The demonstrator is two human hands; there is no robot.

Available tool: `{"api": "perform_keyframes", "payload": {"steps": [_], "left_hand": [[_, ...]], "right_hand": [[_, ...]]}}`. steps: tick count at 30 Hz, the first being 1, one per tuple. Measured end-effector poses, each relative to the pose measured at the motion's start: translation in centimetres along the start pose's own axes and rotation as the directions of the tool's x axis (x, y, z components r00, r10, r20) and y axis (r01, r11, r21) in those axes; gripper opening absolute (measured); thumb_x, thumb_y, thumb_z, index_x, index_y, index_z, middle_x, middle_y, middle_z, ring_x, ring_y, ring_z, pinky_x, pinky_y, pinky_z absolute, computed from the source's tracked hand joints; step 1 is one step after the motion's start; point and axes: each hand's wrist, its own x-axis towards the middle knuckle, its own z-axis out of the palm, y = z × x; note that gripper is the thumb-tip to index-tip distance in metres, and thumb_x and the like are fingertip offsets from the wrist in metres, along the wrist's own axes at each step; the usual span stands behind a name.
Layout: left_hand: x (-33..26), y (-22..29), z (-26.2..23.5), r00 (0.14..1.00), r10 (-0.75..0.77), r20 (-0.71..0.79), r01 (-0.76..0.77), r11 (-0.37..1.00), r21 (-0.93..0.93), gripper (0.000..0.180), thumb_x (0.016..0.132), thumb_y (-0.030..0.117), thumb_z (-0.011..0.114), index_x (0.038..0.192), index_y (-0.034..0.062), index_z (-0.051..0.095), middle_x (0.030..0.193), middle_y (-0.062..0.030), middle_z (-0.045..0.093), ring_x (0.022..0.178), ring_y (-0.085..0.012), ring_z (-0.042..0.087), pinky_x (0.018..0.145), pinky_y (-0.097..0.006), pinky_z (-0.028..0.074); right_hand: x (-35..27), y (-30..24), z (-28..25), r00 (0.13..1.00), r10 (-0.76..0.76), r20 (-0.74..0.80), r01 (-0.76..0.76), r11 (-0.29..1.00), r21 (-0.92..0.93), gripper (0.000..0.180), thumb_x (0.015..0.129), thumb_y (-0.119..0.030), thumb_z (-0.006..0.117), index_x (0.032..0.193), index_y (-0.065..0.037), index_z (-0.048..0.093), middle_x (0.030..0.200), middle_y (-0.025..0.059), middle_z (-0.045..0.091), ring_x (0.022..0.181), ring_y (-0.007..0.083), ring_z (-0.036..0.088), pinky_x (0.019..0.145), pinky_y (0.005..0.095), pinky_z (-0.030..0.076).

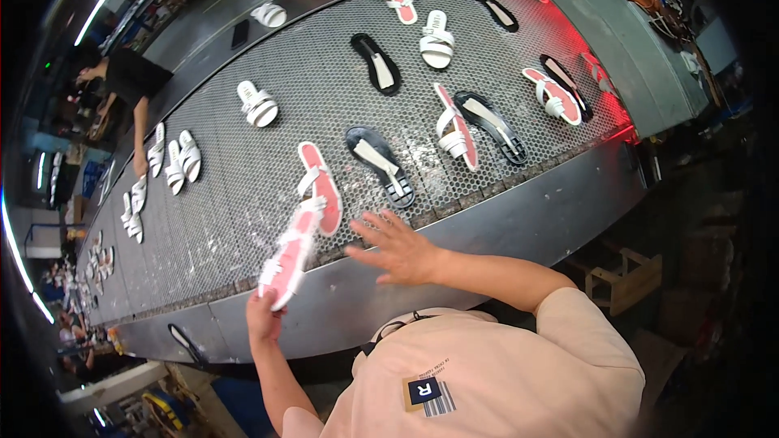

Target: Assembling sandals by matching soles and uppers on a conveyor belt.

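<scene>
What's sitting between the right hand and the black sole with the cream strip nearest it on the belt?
Head view: nothing lies between the right hand and the black sole, only bare mesh belt and its metal edge. The pink sandal lies off to the left.

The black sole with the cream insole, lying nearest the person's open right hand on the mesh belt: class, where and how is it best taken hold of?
Probably by its near end. The black sole lies flat, sole down, its long axis running away from the belt edge. The right hand hovers open just below that end, so come from the near side and pinch across the narrow width there; the strap-less flat top offers nothing to hook.
</scene>
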Motion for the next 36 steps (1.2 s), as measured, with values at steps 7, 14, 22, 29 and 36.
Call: {"api": "perform_keyframes", "payload": {"steps": [7,14,22,29,36], "left_hand": [[-7.9,-4.3,0.5,0.93,-0.261,0.258,0.281,0.958,-0.046,0.023,0.085,0.016,0.06,0.098,-0.003,0.06,0.08,-0.0076,0.063,0.062,-0.0143,0.06,0.053,-0.027,0.05],[-2.8,-10.1,-12.3,0.918,0.06,-0.392,0.07,0.948,0.309,0.038,0.089,0.028,0.064,0.11,-0.0031,0.06,0.099,-0.0111,0.064,0.086,-0.0183,0.059,0.077,-0.031,0.047],[2.1,-13.6,-41.0,0.319,0.288,-0.903,0.428,0.807,0.408,0.081,0.071,0.048,0.073,0.131,0.0003,0.045,0.134,-0.0256,0.043,0.123,-0.0407,0.044,0.104,-0.046,0.035],[4.8,-14.4,-54.2,0.333,0.125,-0.935,0.612,0.726,0.315,0.095,0.074,0.053,0.068,0.145,0.0051,0.027,0.146,-0.0252,0.029,0.133,-0.0445,0.031,0.109,-0.046,0.029],[3.2,-11.0,-47.8,0.424,0.065,-0.904,0.66,0.661,0.357,0.085,0.075,0.048,0.067,0.144,0.0116,0.033,0.127,-0.026,0.046,0.116,-0.0409,0.048,0.098,-0.044,0.04]], "right_hand": [[1.6,-4.0,5.6,0.837,-0.136,0.529,0.005,0.97,0.242,0.06,0.081,-0.011,0.055,0.139,-0.019,0.042,0.135,0.0154,0.048,0.115,0.0347,0.054,0.094,0.043,0.044],[-3.7,-4.4,7.1,0.604,0.431,0.67,-0.776,0.511,0.37,0.038,0.079,-0.01,0.06,0.116,-0.006,0.059,0.107,0.015,0.066,0.1,0.0276,0.063,0.084,0.0359,0.05],[-5.6,-8.1,12.6,0.169,0.625,0.762,-0.811,-0.351,0.468,0.034,0.085,-0.006,0.045,0.115,0.006,0.053,0.092,0.0187,0.066,0.075,0.0271,0.067,0.067,0.037,0.056],[-5.4,-11.3,13.7,-0.068,0.727,0.684,-0.653,-0.551,0.52,0.036,0.084,-0.007,0.046,0.116,0.008,0.048,0.088,0.0218,0.065,0.072,0.0318,0.067,0.066,0.0409,0.057],[-2.9,-12.4,13.6,-0.061,0.779,0.624,-0.675,-0.493,0.549,0.04,0.084,-0.004,0.046,0.122,0.007,0.042,0.092,0.0229,0.063,0.074,0.0328,0.067,0.069,0.0422,0.057]]}}
